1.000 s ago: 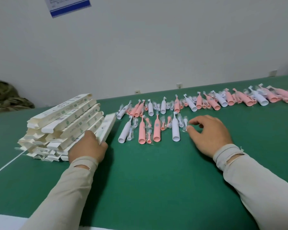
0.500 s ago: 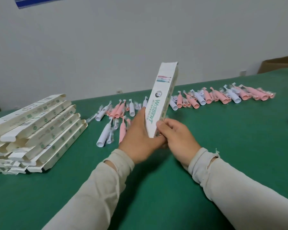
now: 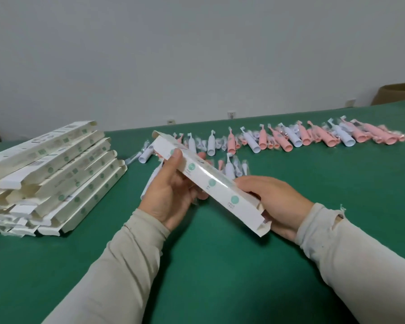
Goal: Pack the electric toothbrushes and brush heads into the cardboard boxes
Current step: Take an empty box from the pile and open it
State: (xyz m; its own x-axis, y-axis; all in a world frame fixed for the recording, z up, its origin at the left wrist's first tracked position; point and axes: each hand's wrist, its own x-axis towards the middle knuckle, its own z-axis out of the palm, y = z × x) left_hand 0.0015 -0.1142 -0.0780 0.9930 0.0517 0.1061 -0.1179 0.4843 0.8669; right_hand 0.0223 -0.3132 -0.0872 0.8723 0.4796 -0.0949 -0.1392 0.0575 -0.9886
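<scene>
Two hands hold one long white cardboard box [image 3: 211,181] above a green table [image 3: 220,265], slanting from upper left down to lower right

The left hand [image 3: 171,195] grips the box near its far end, thumb curled over the top face and fingers beneath; the right hand [image 3: 274,204] wraps round the near end, where the flaps stand open. To the left, a stack of empty boxes [image 3: 54,174] lies on the table, open ends towards the viewer. Behind the held box, a row of pink and white electric toothbrushes [image 3: 290,139] stretches to the right across the table, with small wrapped brush heads [image 3: 243,168] lying among them. A few more toothbrushes lie just behind the hands, partly hidden. Both arms wear pale long sleeves. A brown carton [image 3: 398,93] sits at the far right edge, against a plain grey wall
</scene>
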